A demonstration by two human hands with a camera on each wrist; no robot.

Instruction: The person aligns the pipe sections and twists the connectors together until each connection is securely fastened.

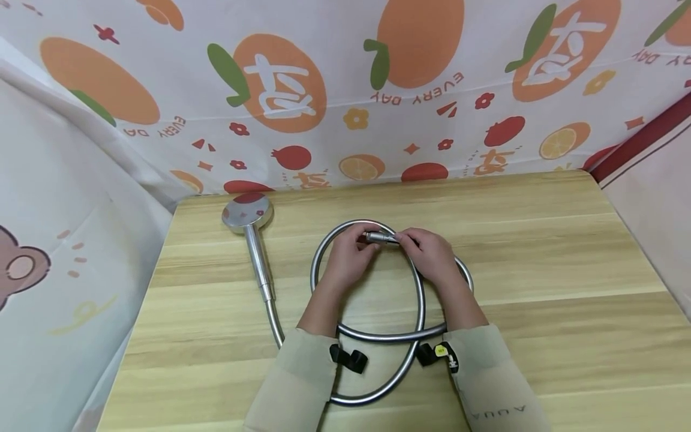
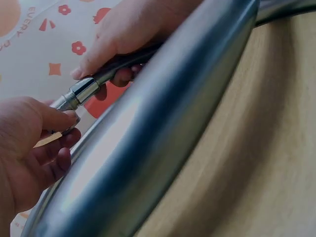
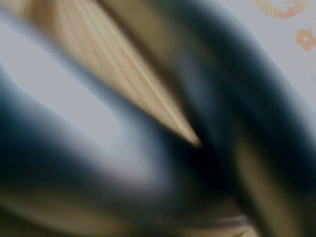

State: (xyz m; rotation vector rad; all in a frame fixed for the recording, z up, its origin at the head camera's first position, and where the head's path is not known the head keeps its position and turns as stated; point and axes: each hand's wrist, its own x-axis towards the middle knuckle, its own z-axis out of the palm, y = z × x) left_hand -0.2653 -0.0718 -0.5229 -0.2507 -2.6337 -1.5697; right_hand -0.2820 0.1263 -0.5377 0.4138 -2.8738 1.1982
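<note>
Near the middle of the table, a silver metal shower hose (image 1: pixel 421 294) lies in loops, with its end fitting (image 1: pixel 381 237) raised between the two hands. My left hand (image 1: pixel 349 255) pinches the fitting's free end between thumb and fingers, where a brass-coloured bit shows. From the other side, my right hand (image 1: pixel 429 255) grips the hose just behind the fitting (image 2: pixel 85 90). The left wrist view has a hose loop crossing close in front of both hands. In the right wrist view blurred hose fills most of the picture and hides the hand.
A round chrome shower head (image 1: pixel 243 213) lies at the table's back left, its handle joined to the hose. The wooden table (image 1: pixel 567 258) meets a fruit-print cloth (image 1: pixel 335 72) along its back edge. Small black wrist devices (image 1: pixel 349 358) sit at the sleeve cuffs.
</note>
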